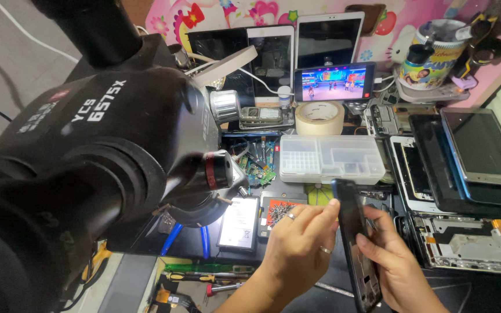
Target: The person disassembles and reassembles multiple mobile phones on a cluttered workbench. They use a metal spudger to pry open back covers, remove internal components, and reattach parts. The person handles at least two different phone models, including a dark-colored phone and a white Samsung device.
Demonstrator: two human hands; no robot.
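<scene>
Both my hands hold a dark opened phone (356, 243), tilted on its edge above the workbench. My left hand (297, 246), with rings on two fingers, pinches the phone's upper left edge with its fingertips. My right hand (392, 264) supports the phone from the right side and below. A flat phone battery (239, 222) lies just left of my left hand, beside a small tray of screws (279, 211). A big black microscope head (105, 133) fills the left of the view.
A clear plastic parts box (330, 158), a roll of tape (319, 117) and a playing phone on a stand (334, 82) sit behind. Tablets (482, 148) and stripped phone frames (471, 243) lie at right. Blue-handled pliers (172, 237) and screwdrivers (204, 277) lie at lower left.
</scene>
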